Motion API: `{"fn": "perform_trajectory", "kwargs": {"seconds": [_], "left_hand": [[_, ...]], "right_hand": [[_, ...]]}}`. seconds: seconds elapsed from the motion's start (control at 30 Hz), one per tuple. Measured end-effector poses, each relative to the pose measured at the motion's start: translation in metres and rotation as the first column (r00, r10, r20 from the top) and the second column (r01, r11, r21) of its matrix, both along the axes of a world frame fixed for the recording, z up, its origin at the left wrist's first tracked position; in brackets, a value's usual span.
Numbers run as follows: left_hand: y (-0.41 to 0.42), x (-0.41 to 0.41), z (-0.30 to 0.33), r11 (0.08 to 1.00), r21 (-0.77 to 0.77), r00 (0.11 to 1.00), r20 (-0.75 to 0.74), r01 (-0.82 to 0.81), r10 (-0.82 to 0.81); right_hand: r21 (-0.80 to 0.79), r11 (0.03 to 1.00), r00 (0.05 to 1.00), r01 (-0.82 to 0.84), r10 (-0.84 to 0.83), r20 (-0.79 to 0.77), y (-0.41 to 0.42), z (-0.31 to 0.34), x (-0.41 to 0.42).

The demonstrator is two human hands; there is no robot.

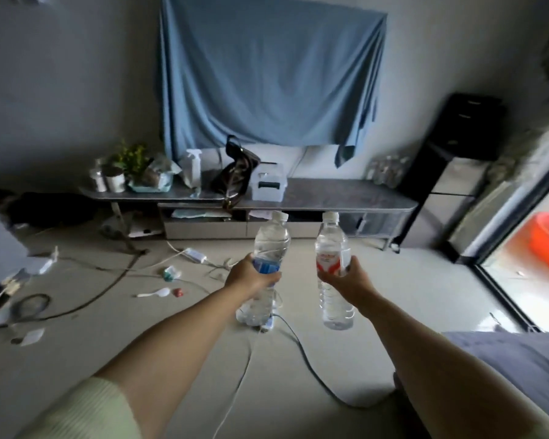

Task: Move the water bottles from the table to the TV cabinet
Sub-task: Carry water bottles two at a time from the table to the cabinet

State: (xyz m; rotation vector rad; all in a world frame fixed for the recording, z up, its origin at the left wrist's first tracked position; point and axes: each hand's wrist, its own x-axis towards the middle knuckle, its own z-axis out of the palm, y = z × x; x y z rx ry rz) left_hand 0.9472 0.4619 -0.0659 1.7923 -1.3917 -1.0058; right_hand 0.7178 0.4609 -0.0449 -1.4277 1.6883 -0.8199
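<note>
Jars [389, 171] on cabinet blurred; bottle labels unreadable.

No text, brand or number can be read. The blue-label bottle [268, 264] at frame center and the red-and-white-label bottle [332, 264] just right of it carry print too blurred to make out.

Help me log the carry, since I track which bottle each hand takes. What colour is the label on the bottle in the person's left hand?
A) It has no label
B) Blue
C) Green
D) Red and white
B: the left hand grips a clear bottle with a blue label, while the red-and-white-labelled bottle is in the right hand.
</note>
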Motion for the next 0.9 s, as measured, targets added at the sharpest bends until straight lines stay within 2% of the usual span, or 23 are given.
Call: {"fn": "perform_trajectory", "kwargs": {"seconds": [0.2,0.43,0.67,0.9], "left_hand": [[-0.042,-0.106,-0.006,0.984,0.001,0.984,-0.026,0.176,-0.176],[-0.082,-0.193,-0.013,0.965,0.019,0.965,-0.024,0.262,-0.262],[-0.134,-0.254,-0.021,0.944,0.074,0.947,-0.007,0.322,-0.322],[-0.228,-0.304,-0.031,0.920,0.081,0.923,-0.024,0.384,-0.383]], "right_hand": [[-0.008,0.985,0.983,0.173,-0.174,-0.061,-0.015,-0.005,-0.106],[0.009,0.969,0.965,0.247,-0.245,-0.094,-0.035,-0.014,-0.193],[0.030,0.940,0.939,0.340,-0.338,-0.065,-0.070,-0.024,-0.246],[0.047,0.925,0.926,0.378,-0.376,-0.042,-0.148,-0.033,-0.288]]}}
